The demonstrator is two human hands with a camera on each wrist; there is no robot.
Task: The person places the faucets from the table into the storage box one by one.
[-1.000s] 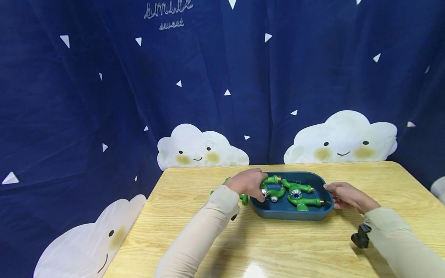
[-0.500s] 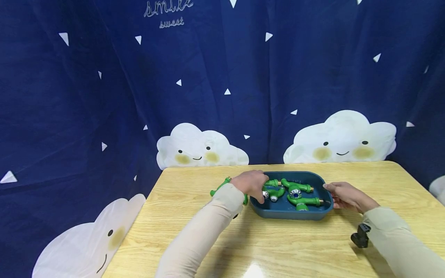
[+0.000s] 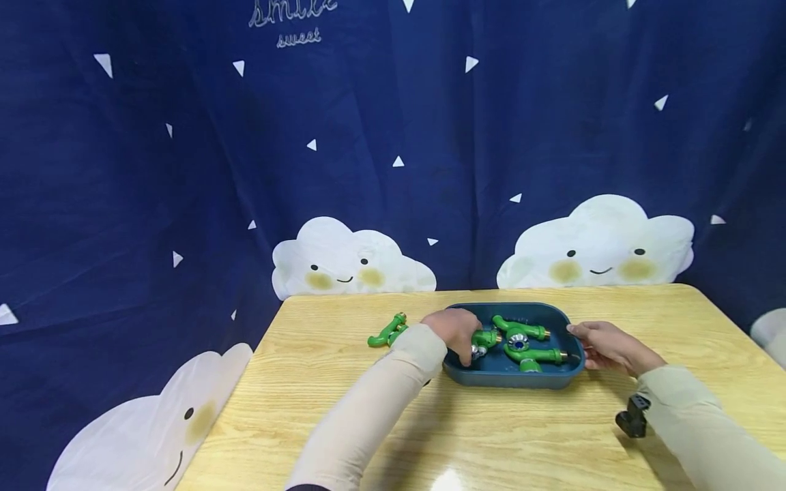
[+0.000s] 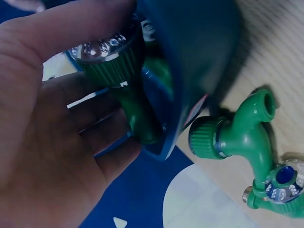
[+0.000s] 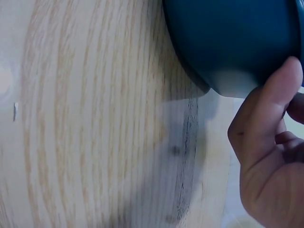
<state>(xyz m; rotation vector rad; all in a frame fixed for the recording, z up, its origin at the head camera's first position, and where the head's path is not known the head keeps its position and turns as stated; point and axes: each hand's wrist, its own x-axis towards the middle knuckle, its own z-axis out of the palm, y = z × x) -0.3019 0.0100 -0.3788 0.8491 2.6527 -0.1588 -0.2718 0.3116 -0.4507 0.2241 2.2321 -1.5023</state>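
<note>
My left hand (image 3: pixel 456 332) is inside the left end of a dark blue plastic basin (image 3: pixel 512 380). In the left wrist view its thumb and fingers hold a green tap (image 4: pixel 114 69) with a chrome ring, beside the basin wall (image 4: pixel 202 57). More green taps (image 3: pixel 533 356) with brass-coloured ends lie in the basin's middle and right part. At the right end my right hand (image 3: pixel 608 346) grips the rim, thumb on top; its other fingers are partly hidden. Left of the basin, green taps (image 4: pixel 244 135) lie on the table, partly behind my left arm in the head view.
The basin stands near the back of a light wooden table (image 3: pixel 522 436). Behind the table hangs a dark blue curtain (image 3: pixel 368 136) with white clouds and triangles. A small black device (image 3: pixel 632 416) is strapped at my right wrist.
My left hand has moved a little right, deeper over the basin, and the tap with it. More of the taps on the table shows. The right hand stays on the rim.
</note>
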